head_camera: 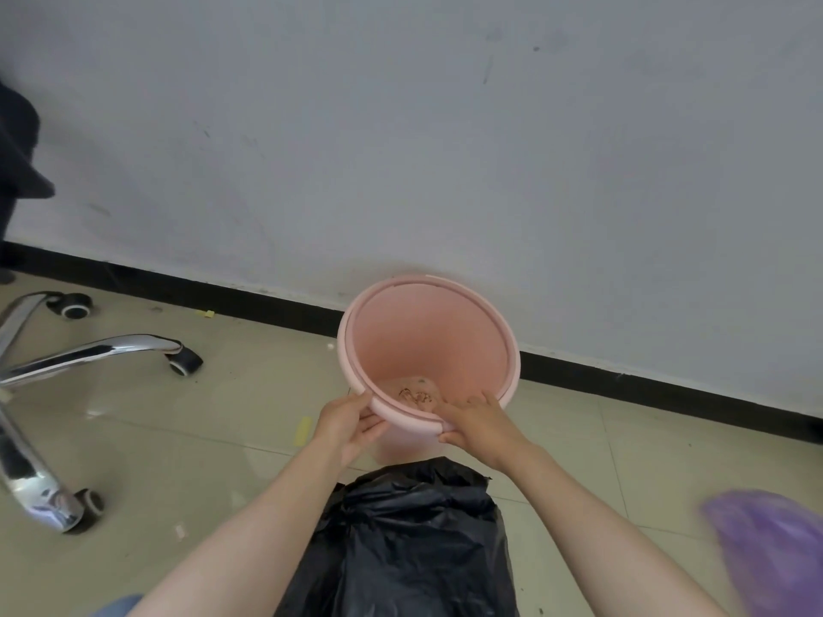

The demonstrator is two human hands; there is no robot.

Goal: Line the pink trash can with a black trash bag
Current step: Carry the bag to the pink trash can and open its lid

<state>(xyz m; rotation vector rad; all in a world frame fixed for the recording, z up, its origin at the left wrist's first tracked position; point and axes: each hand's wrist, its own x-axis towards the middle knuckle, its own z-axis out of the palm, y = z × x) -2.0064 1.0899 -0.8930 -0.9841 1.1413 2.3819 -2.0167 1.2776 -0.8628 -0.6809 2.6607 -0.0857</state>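
The pink trash can (427, 336) stands on the tiled floor against the wall, with a removable rim ring on top and some dirt at its bottom. No bag lines it. My left hand (349, 420) grips the near-left part of the rim ring. The near-right part is held by my right hand (474, 423), fingers reaching inside the can and thumb under the rim. A crumpled black trash bag (409, 541) lies on the floor just in front of the can, between my forearms.
A chrome office-chair base (67, 358) with castors stands at the left. A purple plastic bag (775, 545) sits at the lower right. The grey wall and black baseboard (668, 385) run right behind the can. Small yellow scraps (304, 429) lie on the floor.
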